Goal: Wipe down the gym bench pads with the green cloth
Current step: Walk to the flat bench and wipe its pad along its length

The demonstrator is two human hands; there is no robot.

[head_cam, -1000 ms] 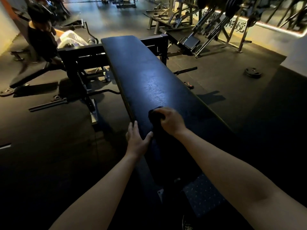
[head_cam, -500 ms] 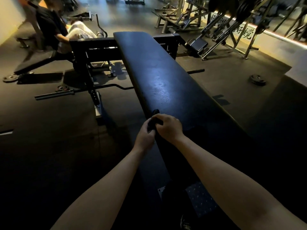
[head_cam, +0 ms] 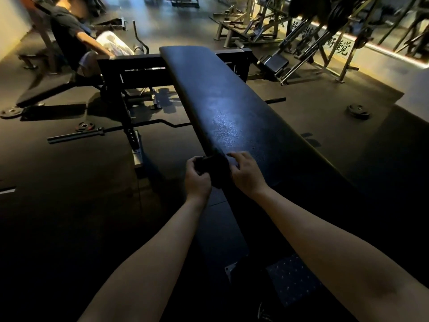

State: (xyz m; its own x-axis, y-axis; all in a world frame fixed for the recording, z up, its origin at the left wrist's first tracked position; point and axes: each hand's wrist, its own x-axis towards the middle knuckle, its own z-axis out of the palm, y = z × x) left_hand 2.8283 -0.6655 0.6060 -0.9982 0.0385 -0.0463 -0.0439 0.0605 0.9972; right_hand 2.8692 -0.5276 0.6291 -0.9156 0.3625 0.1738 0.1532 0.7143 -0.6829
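Looks more like sorting out the hold than an actual wipe stroke. Got the cloth (head_cam: 215, 170) bunched into a wad at the near left edge of the bench pad (head_cam: 232, 108), right between both hands. Can't confirm green in this light, reads as near black. Got the left grip (head_cam: 197, 182) curled round the left side of the wad. Got the right grip (head_cam: 246, 176) curled too, fingertips up against the wad's right side. Can't tell whether pinching or just touching. Seeing most of the pad stretching away beyond, so guessing plenty left to wipe.

Stuff to go wrong from here:

- Fumbling the cloth between hands this close to the edge and dropping it onto the floor (head_cam: 69, 182) on the left.
- Risking skinny stripes and missed patches by wiping with a tight wad. Better to flatten first.
- Losing track of done versus not done on dark vinyl in this gloom.
- Tripping on the barbell (head_cam: 104, 131) lying on the floor just left of the bench while stepping along toward the far end.
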